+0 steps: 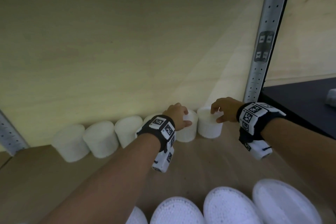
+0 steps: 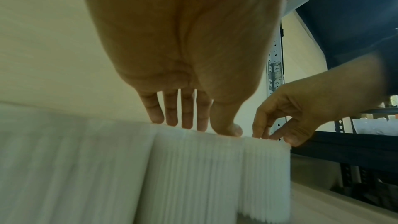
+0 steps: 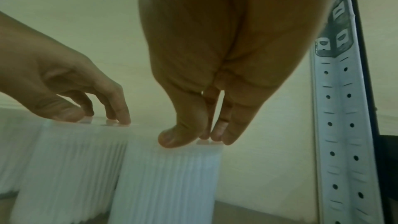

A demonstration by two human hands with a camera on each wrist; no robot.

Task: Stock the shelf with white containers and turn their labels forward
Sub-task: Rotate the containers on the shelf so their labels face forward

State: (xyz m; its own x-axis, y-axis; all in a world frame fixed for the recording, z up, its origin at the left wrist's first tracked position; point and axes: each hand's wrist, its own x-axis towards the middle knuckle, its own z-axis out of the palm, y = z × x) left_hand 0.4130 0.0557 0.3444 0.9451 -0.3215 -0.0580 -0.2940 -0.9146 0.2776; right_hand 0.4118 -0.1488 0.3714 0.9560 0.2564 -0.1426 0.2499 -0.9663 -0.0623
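Gripping the ribbed lids from above, the left hand (image 1: 179, 117) and right hand (image 1: 225, 110) clamp fingertips on two light, stiff tubs (image 1: 209, 125).

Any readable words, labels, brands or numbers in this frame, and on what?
None can be read.
White containers: ribbed sides, no label showing.
Wrist bands: black-and-white square markers, no words.
Grey sticker on the shelf post: blurred symbols, unreadable.

Dim, yellow-green light throughout; a pale beam crosses the head view's centre right. Wrist views are soft, edges stretched.
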